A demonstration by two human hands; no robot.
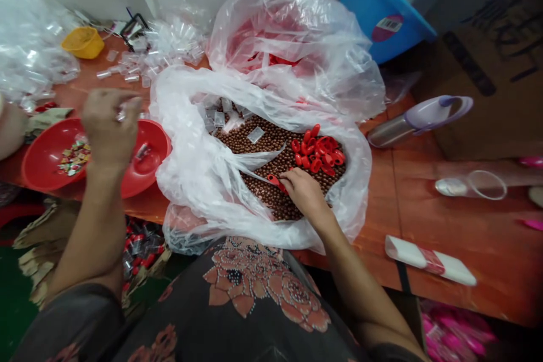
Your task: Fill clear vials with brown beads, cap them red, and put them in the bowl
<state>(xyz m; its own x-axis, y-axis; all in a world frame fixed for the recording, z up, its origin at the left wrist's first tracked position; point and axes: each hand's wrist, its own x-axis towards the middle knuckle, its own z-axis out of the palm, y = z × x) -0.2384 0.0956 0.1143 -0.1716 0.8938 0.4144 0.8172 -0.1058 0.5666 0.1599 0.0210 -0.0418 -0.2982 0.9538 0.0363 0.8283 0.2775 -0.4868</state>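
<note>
My right hand (303, 191) pinches a red plastic cap (272, 180) low over small brown balls (271, 147). The balls fill an opened clear plastic bag (186, 153). A heap of red caps (318, 151) lies on them, right of the hand, and clear plastic pieces (255, 135) lie farther back. Somewhat blurred, my left hand (108, 124) is closed on a small clear plastic piece (122, 113), raised above two red bowls. The left bowl (40, 161) contains small multicoloured bits (74, 158); a small clear container (143, 151) is in the right bowl (159, 144).
Behind stands a bag of red parts (292, 28), beside a blue tub (382, 5). Clear tubes (131, 68) and a yellow bowl (83, 42) are back left. A flask (416, 119), a clear cup (487, 185) and a white packet (430, 260) lie right, near a cardboard box (479, 96).
</note>
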